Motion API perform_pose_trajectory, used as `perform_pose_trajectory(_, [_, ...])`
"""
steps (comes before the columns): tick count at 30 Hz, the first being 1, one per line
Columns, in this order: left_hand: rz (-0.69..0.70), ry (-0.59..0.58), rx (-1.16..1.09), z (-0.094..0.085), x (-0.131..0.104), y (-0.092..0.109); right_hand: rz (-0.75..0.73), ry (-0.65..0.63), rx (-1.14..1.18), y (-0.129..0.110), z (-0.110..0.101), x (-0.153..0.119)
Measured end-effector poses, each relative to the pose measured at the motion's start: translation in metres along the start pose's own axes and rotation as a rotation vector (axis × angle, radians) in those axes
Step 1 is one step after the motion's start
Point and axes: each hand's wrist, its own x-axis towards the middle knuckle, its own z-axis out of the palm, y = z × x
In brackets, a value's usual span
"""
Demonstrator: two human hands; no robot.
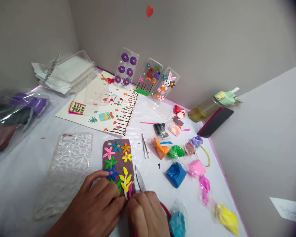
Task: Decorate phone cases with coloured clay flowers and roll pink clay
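A phone case [106,146] covered in brown clay lies in front of me, with colourful clay flowers and a yellow-leaved clay sprig [125,179] on it. My left hand [98,200] is closed over its lower left part, one fingertip by the blue flower [111,173]. At the lower end, my right hand [148,214] is closed around a pink plastic clay tool [130,190], whose blade touches the clay beside the sprig. Both hands hide the case's bottom edge. Scissors [139,179] lie partly under my right hand. Tweezers [145,146] rest beyond them.
A clear patterned case [71,158] lies left. Wrapped clay lumps, including blue [176,174] and yellow [228,219], spread right. Decorated cases [126,67] lean against the wall behind a drawn-on sheet [88,123]. A bottle [204,107] and phone [215,122] stand right; plastic bags [17,112] lie left.
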Motion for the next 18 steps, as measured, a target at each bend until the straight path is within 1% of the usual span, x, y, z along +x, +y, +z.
perform_pose_trajectory(4, [-0.006, 0.014, -0.008, -0.002, 0.002, 0.0, 0.064, 0.099, 0.052, -0.001, 0.002, -0.002])
perform_pose_trajectory(10, [-0.025, 0.001, -0.029, -0.002, 0.001, 0.0, 0.112, 0.209, 0.094, -0.009, 0.014, -0.006])
perform_pose_trajectory(14, [-0.033, 0.017, -0.058, 0.0, -0.002, 0.001, 0.101, 0.187, 0.086, -0.012, 0.016, -0.004])
perform_pose_trajectory(18, [-0.04, 0.007, -0.055, -0.001, -0.001, 0.001, 0.042, 0.13, 0.061, -0.01, 0.011, 0.001])
